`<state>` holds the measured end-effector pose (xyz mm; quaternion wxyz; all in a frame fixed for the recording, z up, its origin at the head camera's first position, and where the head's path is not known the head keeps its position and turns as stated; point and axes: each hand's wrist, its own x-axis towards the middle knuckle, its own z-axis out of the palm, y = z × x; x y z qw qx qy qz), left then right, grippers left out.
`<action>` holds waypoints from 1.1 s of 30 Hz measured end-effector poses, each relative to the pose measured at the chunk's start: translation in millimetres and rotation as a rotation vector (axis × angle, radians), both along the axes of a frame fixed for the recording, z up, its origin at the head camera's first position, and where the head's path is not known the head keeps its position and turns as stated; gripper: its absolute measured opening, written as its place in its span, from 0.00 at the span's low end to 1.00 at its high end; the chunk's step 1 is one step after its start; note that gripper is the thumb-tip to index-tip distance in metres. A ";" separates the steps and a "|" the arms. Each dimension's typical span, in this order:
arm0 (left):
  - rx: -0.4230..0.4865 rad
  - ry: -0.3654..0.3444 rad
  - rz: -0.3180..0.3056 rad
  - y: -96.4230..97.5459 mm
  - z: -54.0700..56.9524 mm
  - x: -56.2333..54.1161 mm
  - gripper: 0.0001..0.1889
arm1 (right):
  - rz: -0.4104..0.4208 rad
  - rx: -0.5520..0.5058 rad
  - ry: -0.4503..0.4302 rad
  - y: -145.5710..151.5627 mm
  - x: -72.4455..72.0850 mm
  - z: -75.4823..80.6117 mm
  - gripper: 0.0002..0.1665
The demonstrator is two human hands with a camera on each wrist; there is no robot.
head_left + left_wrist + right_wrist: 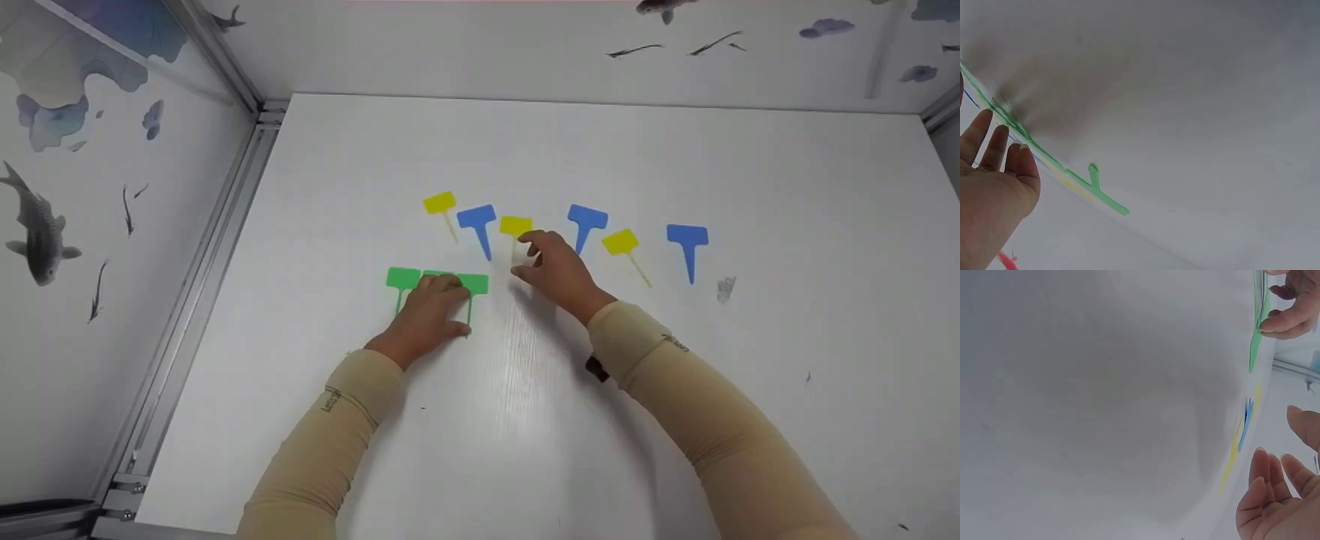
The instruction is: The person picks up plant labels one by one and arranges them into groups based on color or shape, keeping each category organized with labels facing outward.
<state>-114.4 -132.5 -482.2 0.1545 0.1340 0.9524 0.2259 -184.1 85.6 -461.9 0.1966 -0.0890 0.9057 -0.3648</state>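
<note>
Three green T-shaped plant labels lie side by side on the white table, their heads in a row. My left hand is over them, fingertips at the middle and right heads, thumb beside the right one's stem; it partly covers the middle label. In the left wrist view, the left hand's fingers are loosely extended along the green row. My right hand is over the stem of the middle yellow label, thumb and fingers apart. In the right wrist view, that right hand holds nothing.
Beyond the hands lie a yellow label and a blue label at left. Toward the right are another blue label, a yellow label and a third blue label. A metal rail borders the table's left side.
</note>
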 end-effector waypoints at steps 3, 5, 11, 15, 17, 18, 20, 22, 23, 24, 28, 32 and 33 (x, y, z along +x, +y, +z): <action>-0.002 0.009 -0.006 0.0 -1.6 -0.2 0.29 | -0.009 -0.010 0.002 3.9 -2.6 -1.0 0.31; 0.000 0.009 -0.004 -0.3 -2.2 -0.4 0.29 | -0.013 -0.015 0.001 6.0 -5.1 -1.3 0.31; -0.013 -0.012 0.008 0.0 -3.2 -1.0 0.30 | -0.054 -0.009 -0.012 9.1 -15.4 -2.4 0.31; -0.012 0.003 0.001 0.2 -1.9 -0.7 0.30 | -0.069 0.008 -0.008 9.1 -22.0 -2.5 0.31; -0.011 0.016 -0.008 0.2 -0.9 -0.7 0.30 | -0.069 0.014 -0.005 8.8 -24.7 -2.1 0.32; -0.012 0.022 -0.011 0.2 -0.5 -0.8 0.30 | -0.069 0.016 -0.006 8.7 -26.0 -2.2 0.32; -0.014 0.026 -0.016 0.5 0.5 -0.9 0.30 | -0.069 0.020 -0.007 8.4 -27.9 -2.2 0.33; -0.018 0.020 -0.016 0.9 1.0 -1.0 0.30 | -0.063 0.030 -0.004 7.8 -29.7 -3.1 0.34; -0.021 0.013 -0.014 1.1 1.2 -1.1 0.30 | -0.061 0.035 0.000 7.6 -30.5 -3.8 0.35; -0.023 0.008 -0.011 1.3 1.3 -1.1 0.30 | -0.057 0.044 0.003 7.3 -31.2 -4.5 0.35; -0.027 -0.018 0.001 2.1 1.7 -1.5 0.30 | -0.036 0.096 0.026 5.0 -33.3 -7.1 0.39; -0.040 -0.025 0.003 2.1 1.3 -2.1 0.31 | -0.019 0.142 0.044 1.6 -34.8 -9.6 0.42; -0.045 -0.025 0.002 1.9 1.3 -2.2 0.31 | -0.017 0.149 0.048 0.7 -35.0 -10.0 0.42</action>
